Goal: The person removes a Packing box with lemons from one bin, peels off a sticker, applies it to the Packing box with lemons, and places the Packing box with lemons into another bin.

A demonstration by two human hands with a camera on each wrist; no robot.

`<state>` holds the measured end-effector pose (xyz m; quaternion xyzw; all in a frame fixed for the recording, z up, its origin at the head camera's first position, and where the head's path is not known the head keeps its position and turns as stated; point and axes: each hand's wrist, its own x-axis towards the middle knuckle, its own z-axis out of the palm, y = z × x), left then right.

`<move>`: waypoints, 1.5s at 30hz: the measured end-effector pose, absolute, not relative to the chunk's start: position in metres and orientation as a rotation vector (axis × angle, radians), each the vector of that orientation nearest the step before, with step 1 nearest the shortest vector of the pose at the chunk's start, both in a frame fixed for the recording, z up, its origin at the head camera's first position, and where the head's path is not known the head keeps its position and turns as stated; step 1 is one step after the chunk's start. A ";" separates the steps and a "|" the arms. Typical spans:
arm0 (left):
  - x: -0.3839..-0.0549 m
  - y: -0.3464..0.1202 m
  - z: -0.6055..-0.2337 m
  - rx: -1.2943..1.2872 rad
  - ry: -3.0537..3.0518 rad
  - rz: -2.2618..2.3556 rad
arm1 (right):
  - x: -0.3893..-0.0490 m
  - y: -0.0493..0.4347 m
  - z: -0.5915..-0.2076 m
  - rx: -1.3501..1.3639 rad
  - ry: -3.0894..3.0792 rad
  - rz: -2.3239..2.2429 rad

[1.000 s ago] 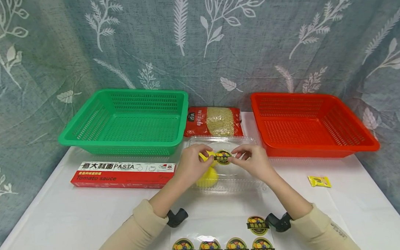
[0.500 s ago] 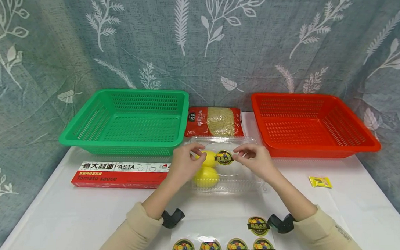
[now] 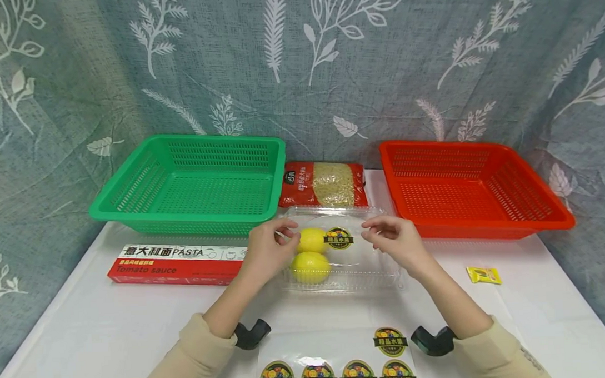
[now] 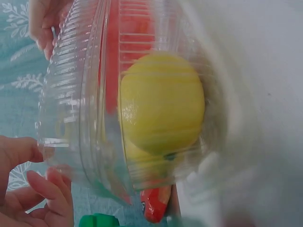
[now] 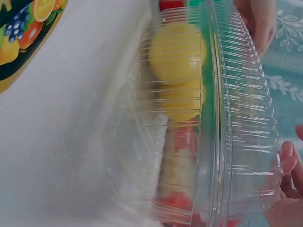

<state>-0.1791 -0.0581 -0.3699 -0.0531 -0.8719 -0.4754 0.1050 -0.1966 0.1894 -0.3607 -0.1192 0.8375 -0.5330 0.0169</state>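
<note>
A clear plastic clamshell box lies closed in the middle of the table. Two yellow lemons, a front one and a back one, show through its left part. On the lid sits a round black fruit sticker with a dark banner. My left hand hovers at the box's left side, fingers loosely bent around nothing. Over the right part of the lid, my right hand is likewise bare, its fingertips apart from the sticker. Both wrist views show fingers beside the lid's ribbed edge.
Behind the box lies a red bag of pasta, between a green basket and a red basket. A pasta box is at left, a small yellow packet at right. A sticker sheet lies in front.
Both hands have let go of the sticker and drawn apart, the left hand leftward and the right hand rightward. The sticker stays on the lid, and the lemons are now uncovered.
</note>
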 end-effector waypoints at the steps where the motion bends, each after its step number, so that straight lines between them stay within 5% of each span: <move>1: -0.179 -0.059 -0.370 -0.154 -2.570 -1.397 | -0.196 0.190 -0.361 -0.367 2.602 -1.657; 45: -0.171 -0.073 -0.385 -0.123 -2.734 -1.459 | -0.175 0.242 -0.352 -0.305 2.709 -1.705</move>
